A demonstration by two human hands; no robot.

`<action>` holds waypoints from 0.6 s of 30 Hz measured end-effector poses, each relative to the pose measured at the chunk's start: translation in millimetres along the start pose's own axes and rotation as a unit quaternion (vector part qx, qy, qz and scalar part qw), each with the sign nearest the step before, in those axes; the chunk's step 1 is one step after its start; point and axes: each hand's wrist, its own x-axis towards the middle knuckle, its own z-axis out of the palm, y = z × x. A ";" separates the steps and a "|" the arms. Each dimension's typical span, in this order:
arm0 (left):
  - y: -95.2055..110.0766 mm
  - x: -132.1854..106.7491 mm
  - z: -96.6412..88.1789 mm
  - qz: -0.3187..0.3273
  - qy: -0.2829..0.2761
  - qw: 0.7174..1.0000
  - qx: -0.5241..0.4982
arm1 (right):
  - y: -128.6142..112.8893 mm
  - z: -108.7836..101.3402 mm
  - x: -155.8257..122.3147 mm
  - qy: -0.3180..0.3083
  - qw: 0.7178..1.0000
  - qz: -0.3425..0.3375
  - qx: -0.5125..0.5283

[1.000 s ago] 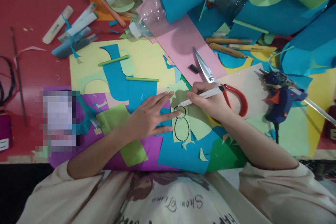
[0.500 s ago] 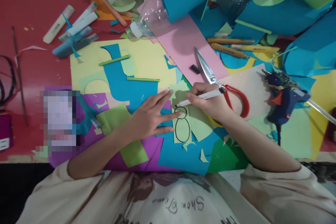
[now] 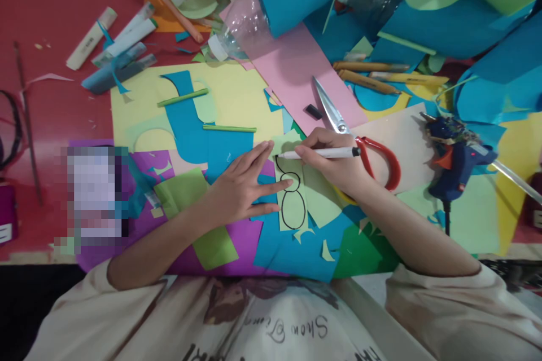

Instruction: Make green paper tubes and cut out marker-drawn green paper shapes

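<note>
A white marker (image 3: 334, 153) with a dark end is gripped in my right hand (image 3: 339, 161), its tip touching a strip of light green paper (image 3: 292, 217). Black outlines on that strip show a large oval, a smaller circle above it and a curved line rising from the circle to the tip. My left hand (image 3: 245, 183) lies flat with fingers spread, its fingertips pressing on the strip's left edge. Just beyond my right hand rest red-handled scissors (image 3: 383, 163) and a small black marker cap (image 3: 314, 111).
A blue glue gun (image 3: 455, 169) lies at the right with its cord toward me. Plastic bottles (image 3: 241, 28) wrapped in coloured paper fill the back. Several markers (image 3: 91, 38) are at the upper left. Paper scraps and a blurred-out rectangle (image 3: 95, 192) lie on the left.
The marker tip has moved up and slightly left, and a curved black line now extends above the small circle. My left hand has stayed in place on the paper.
</note>
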 end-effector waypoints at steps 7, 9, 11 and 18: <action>0.5 1.4 -3.3 0.004 0.003 1.000 0.018 | -0.9 0.8 -0.1 0.040 0.999 -0.016 -0.009; 1.3 2.0 -5.5 0.012 0.000 1.000 0.026 | -0.8 0.9 0.4 0.048 0.998 -0.026 -0.016; 2.1 2.8 -7.4 0.019 -0.009 0.999 0.030 | -0.9 1.3 1.0 0.056 0.998 -0.035 -0.023; 2.6 4.9 -10.3 0.027 -0.036 0.998 0.037 | 0.2 3.4 0.1 0.097 0.994 -0.041 -0.021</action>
